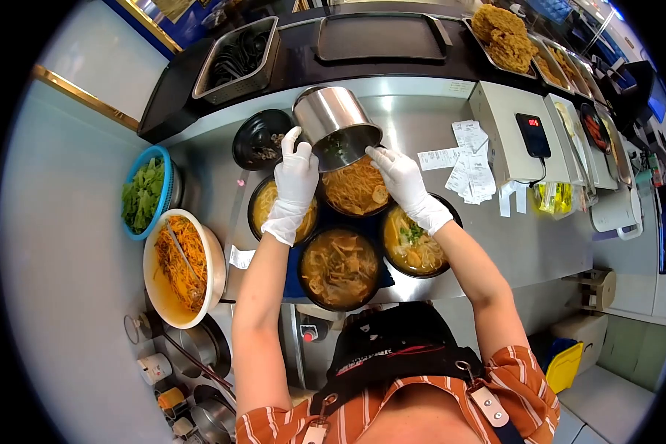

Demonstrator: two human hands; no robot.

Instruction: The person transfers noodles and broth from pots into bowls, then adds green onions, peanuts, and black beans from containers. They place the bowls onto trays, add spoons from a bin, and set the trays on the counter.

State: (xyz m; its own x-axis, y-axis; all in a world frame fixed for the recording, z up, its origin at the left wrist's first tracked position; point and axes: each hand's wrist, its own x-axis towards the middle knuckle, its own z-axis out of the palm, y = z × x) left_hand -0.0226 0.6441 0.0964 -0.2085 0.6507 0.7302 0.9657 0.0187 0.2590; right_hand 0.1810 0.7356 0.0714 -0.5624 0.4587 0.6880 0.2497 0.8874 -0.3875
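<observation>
Both my hands wear white gloves and hold a shiny steel pot [333, 115], tilted with its mouth toward me. My left hand [296, 181] grips the pot's left side, and my right hand [403, 181] has its fingers at the right rim. Green bits show inside the pot. Directly below it is a black bowl of thin noodles [355, 189], partly covered by the pot. A bowl of yellow broth [263, 211] is partly behind my left hand. A noodle bowl with chopped greens [414, 248] lies below my right wrist. Nearest me stands a bowl of brown soup [340, 268].
At left are a blue basket of leafy greens [144, 189] and a white bowl of shredded orange vegetables [181, 270] with a utensil in it. A black bowl [255, 133] sits behind my left hand. Paper receipts [470, 166] and a phone-like device [533, 137] are at right.
</observation>
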